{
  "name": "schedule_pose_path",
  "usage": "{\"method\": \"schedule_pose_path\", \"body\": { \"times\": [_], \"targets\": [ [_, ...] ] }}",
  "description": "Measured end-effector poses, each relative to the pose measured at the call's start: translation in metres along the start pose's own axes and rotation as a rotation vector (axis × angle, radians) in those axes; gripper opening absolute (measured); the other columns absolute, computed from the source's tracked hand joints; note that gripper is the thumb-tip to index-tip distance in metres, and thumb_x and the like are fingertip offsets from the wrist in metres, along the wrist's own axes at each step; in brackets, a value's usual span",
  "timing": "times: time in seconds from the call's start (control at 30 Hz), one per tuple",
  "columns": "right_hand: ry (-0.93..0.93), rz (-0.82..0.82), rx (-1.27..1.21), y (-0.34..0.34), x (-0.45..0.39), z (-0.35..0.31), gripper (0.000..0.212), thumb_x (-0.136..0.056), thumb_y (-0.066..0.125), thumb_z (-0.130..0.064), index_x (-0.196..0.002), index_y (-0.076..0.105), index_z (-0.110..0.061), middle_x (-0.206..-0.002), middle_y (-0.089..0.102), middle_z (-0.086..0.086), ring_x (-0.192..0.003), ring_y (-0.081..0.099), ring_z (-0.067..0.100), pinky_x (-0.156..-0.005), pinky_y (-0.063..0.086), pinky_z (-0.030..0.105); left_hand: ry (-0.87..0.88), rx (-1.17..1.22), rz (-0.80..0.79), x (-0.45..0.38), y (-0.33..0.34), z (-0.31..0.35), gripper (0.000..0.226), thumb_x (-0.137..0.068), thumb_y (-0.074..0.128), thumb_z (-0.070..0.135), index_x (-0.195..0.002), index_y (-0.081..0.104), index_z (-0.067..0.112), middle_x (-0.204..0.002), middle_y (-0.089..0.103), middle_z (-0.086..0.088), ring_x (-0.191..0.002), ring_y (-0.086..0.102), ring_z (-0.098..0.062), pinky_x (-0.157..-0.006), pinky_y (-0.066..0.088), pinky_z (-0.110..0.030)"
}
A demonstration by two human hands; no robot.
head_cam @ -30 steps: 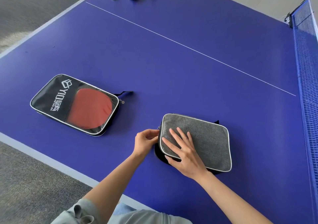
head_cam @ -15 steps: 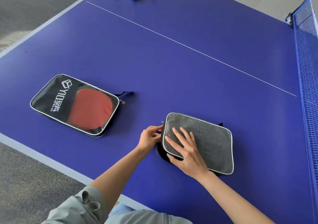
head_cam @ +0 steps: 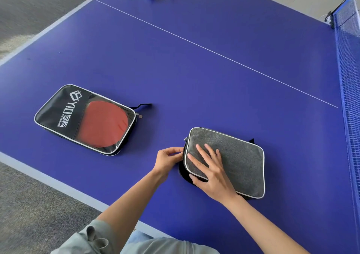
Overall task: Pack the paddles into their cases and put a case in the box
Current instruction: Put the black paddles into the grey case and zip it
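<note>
Grey fabric paddle case (head_cam: 231, 160): shifted slightly right since 1 s ago
Right hand (head_cam: 211, 172): flat, pressing lid
Left hand (head_cam: 168, 159): pinches zipper edge, now higher; closing underway

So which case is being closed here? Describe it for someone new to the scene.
On the blue table, near the net, lies the grey case under both hands. Unlike the black case to its left, it has no printed logo or window showing a red paddle.
</note>
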State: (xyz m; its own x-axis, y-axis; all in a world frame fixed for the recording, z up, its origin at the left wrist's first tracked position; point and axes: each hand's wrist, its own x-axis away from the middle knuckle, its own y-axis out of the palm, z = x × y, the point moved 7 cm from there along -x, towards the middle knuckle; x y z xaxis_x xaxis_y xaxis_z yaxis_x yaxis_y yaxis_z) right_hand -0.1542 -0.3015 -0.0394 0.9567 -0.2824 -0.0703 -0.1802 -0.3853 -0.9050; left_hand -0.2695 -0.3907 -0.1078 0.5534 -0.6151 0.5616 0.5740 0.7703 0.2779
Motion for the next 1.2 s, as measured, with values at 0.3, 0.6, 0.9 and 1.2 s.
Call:
{"method": "schedule_pose_path", "body": {
  "times": [0.3,0.6,0.9,1.2],
  "targets": [
    [0.135,-0.001,0.044,-0.018,-0.016,0.023,0.055,-0.091,0.041,-0.053,-0.139,0.047,-0.029,-0.153,0.034,0.002,-0.143,0.027,0.021,-0.116,0.020,0.050,0.262,-0.522,0.066,-0.026,-0.011,0.048,0.022,-0.085,0.068,0.015,-0.108,0.070,0.015,-0.099,0.068,-0.001,-0.085,0.062,-0.009,-0.067,0.045,-0.002],
    [0.200,-0.094,0.252,0.010,-0.004,0.031,0.063,-0.091,0.030,-0.065,-0.148,0.023,-0.039,-0.159,0.020,0.000,-0.148,0.012,0.025,-0.117,0.009,0.057,0.360,-0.792,-0.079,-0.042,0.017,0.056,0.024,-0.096,0.052,0.018,-0.113,0.068,0.013,-0.100,0.070,-0.003,-0.084,0.056,-0.012,-0.071,0.037,-0.013],
    [0.197,-0.147,0.360,0.019,-0.001,0.032,0.060,-0.093,0.025,-0.063,-0.149,0.012,-0.043,-0.161,0.009,-0.001,-0.148,0.008,0.029,-0.115,0.010,0.060,0.293,-0.835,-0.030,-0.047,0.001,0.047,0.008,-0.087,0.065,0.011,-0.087,0.070,0.004,-0.079,0.069,-0.005,-0.066,0.053,-0.014,-0.067,0.045,-0.025],
    [0.227,-0.123,0.356,0.017,-0.013,0.043,0.059,-0.093,0.020,-0.064,-0.148,0.015,-0.043,-0.161,0.013,-0.001,-0.149,0.008,0.024,-0.116,0.010,0.059,0.314,-0.862,0.049,-0.034,-0.003,0.047,0.012,-0.089,0.063,0.018,-0.084,0.070,0.010,-0.077,0.069,0.001,-0.066,0.057,-0.009,-0.066,0.047,-0.021]
  ]
}}
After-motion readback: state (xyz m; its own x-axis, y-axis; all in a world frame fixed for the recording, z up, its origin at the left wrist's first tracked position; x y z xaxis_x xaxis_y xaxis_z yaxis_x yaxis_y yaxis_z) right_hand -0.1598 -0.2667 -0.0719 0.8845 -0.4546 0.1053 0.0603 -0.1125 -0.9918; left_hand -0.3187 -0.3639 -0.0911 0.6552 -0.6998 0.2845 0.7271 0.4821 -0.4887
